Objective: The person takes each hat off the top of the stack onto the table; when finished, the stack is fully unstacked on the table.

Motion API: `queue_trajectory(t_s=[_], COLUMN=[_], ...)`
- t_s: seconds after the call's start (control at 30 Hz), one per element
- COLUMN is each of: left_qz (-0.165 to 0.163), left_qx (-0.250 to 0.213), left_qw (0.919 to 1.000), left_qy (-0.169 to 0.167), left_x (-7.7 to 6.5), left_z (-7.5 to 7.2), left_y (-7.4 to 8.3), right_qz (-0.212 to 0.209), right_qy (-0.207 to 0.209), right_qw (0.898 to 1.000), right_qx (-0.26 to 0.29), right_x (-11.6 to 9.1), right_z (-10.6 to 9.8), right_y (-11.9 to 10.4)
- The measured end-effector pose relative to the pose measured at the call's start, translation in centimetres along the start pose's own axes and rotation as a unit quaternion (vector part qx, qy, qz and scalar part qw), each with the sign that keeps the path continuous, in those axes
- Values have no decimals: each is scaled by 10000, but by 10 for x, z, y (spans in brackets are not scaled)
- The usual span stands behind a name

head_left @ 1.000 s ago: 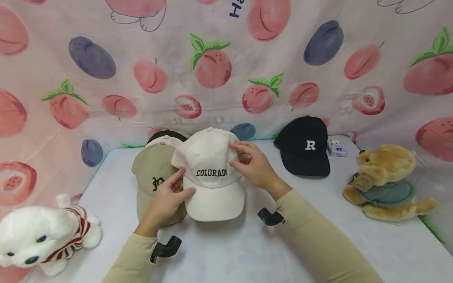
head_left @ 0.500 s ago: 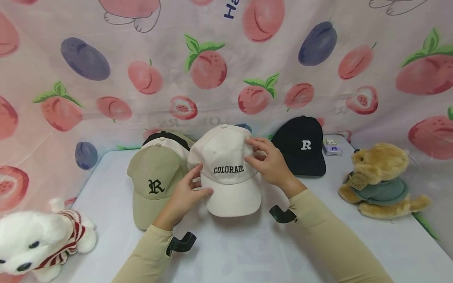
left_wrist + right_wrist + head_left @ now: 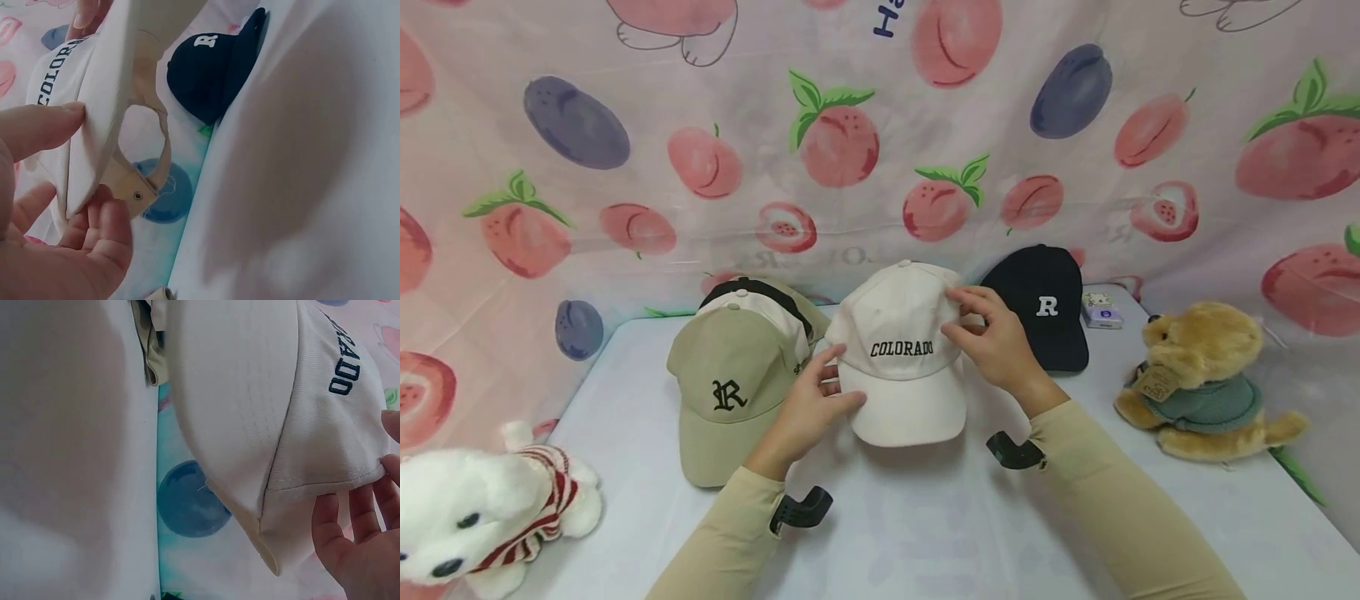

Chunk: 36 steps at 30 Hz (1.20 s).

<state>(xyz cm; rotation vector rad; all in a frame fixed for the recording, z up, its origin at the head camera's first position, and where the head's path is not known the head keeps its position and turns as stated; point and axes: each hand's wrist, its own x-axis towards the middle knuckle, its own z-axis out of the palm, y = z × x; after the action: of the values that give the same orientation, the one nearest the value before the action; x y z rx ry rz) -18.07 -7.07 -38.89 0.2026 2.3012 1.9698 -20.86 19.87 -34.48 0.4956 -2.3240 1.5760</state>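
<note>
Between both hands hangs a white baseball cap [image 3: 901,325] with COLORADO on its front, upright and brim toward me. My left hand [image 3: 808,408] pinches its lower left edge; in the left wrist view the thumb [image 3: 44,128] lies on the brim and the fingers curl beneath. With my right hand [image 3: 997,343] I hold the right side of the crown, fingertips [image 3: 331,515] at its edge in the right wrist view. The cap's strap and snap [image 3: 138,195] show at the back. To the left, a khaki cap [image 3: 730,367] lies in front of further caps, partly hidden.
A black cap [image 3: 1037,321] marked R stands at the back right, next to a small purple box [image 3: 1102,312]. A brown plush dog [image 3: 1206,383] sits at right, a white plush dog [image 3: 497,508] at left. The fruit-print cloth [image 3: 850,208] hangs behind the white table [image 3: 917,533].
Both hands have carried the white cap to the right, away from the khaki cap. More of the khaki cap and those behind it now shows. The head view has shifted slightly.
</note>
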Motion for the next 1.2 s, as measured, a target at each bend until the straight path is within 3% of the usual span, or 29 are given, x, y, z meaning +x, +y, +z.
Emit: queue_trajectory(t_s=[0.2,0.3,0.57,0.63,0.73,1.0,1.2], left_qz=[-32,-30,-62,-14,36,-37,-226], left_qx=[-208,-277,-372,-353,-275,239,727], left_qw=[9997,9996,9958,9953,9968,9997,9967], left_qy=[-131,-38,834,898,756,-58,-278], left_x=[0,0,6,7,7,16,31], left_z=[5,7,17,18,20,23,32], left_y=[1,0,-7,-8,-8,-8,-13], right_qz=[104,139,150,144,156,308,354], right_qy=[83,179,350,344,341,178,17], right_qw=[9998,9997,9993,9993,9992,9991,9982], right_qx=[-116,-118,-36,-58,-128,-229,-475], right_x=[-2,-2,-3,-3,-1,7,14], right_z=[-3,-5,-5,-5,-7,-16,-24], right_y=[4,7,13,13,14,19,29])
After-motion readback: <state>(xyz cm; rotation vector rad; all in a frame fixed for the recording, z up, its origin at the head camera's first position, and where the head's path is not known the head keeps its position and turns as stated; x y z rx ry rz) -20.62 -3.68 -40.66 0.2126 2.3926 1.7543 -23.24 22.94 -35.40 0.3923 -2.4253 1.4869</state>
